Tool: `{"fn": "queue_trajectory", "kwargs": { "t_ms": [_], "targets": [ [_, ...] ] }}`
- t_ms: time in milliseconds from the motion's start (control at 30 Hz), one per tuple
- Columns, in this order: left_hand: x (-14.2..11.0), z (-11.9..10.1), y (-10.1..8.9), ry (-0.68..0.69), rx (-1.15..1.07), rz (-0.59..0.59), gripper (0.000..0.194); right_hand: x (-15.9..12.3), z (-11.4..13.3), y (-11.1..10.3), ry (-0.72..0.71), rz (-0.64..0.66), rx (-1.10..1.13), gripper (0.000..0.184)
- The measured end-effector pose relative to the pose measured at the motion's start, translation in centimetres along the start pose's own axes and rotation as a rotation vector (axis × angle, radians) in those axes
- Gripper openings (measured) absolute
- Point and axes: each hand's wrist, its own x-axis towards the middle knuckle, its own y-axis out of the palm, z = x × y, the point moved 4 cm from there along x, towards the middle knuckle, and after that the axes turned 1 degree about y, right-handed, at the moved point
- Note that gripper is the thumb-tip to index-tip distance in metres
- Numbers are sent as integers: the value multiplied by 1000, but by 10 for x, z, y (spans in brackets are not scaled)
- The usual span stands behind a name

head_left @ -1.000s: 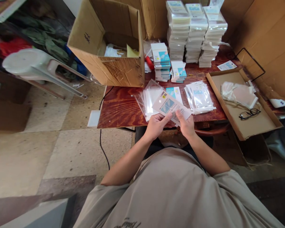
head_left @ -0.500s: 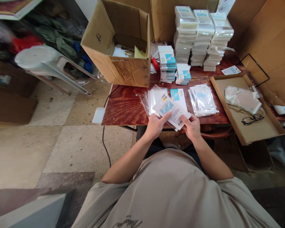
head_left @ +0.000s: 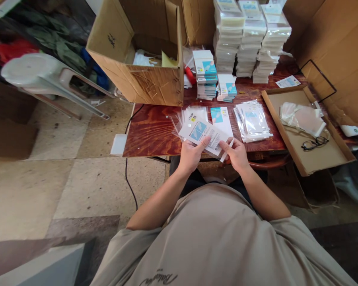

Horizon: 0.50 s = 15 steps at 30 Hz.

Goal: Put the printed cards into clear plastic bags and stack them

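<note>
Over the table's front edge, my left hand [head_left: 191, 155] is closed on a printed card [head_left: 201, 133] with a blue picture, its thumb on top. Clear plastic shows along the card's lower edge, like a clear bag around or under it. At the card's lower right, my right hand [head_left: 236, 154] pinches a narrow white strip [head_left: 226, 151] at the plastic's end. Behind the card lie clear plastic bags [head_left: 193, 113] and a blue-and-white card [head_left: 222, 119]. Right of these is a pile of clear-bagged cards [head_left: 252, 121].
An open cardboard box [head_left: 150, 85] stands at the back left. Card stacks [head_left: 205, 73] and tall stacks of bagged packs [head_left: 229, 39] rise behind. On the right, a shallow cardboard tray [head_left: 312, 165] holds plastic bags and glasses [head_left: 314, 143]. A stool [head_left: 32, 73] is at far left.
The view has shifted slightly, moving the table scene up and left. A white strip now shows at my right fingers, which have slid to the card's lower right end. My left hand keeps its hold.
</note>
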Motion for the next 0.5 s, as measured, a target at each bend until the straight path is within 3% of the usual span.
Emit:
{"fn": "queue_trajectory", "kwargs": {
  "t_ms": [100, 233, 400, 433, 500],
  "targets": [
    [-1, 2, -2, 15, 33, -12, 47, 2, -4, 2, 77, 46, 54, 55],
    [-6, 1, 4, -8, 134, 75, 45, 0, -2, -6, 18, -48, -124, 52],
    [7, 3, 17, -63, 282, 228, 47, 10, 26, -42, -90, -177, -335, 46],
    [16, 2, 15, -40, 368, 190, 47, 17, 35, -56, -120, -230, -345, 47],
    [39, -6, 2, 73, 642, -16, 43, 33, 51, -89, -208, -399, -370, 45]
  ]
}}
